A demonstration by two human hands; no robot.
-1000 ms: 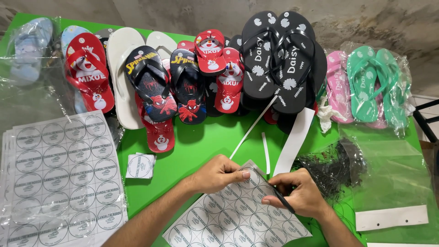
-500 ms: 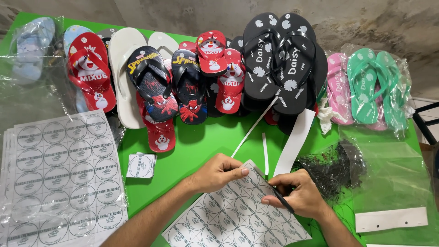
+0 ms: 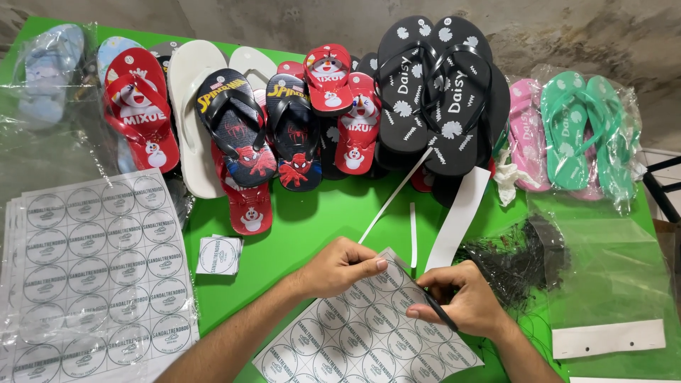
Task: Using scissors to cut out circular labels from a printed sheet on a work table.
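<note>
Down at six o'clock on the green table (image 3: 312,227), a sheet of round labels (image 3: 365,333) lies tilted under both hands. At its upper edge the left hand (image 3: 340,266) presses flat, fingers curled together, fingertips touching the paper. Just at three o'clock from it, the right hand (image 3: 464,301) has its grip closed around a thin dark tool (image 3: 436,312) whose tip rests on the sheet. A stack of label sheets (image 3: 92,276) sits at nine o'clock, one cut-out label square (image 3: 218,255) between. Flip-flops (image 3: 319,113) line twelve o'clock; white paper strips (image 3: 457,216) and a dark tangle of ties (image 3: 521,259) lie toward two o'clock.
</note>
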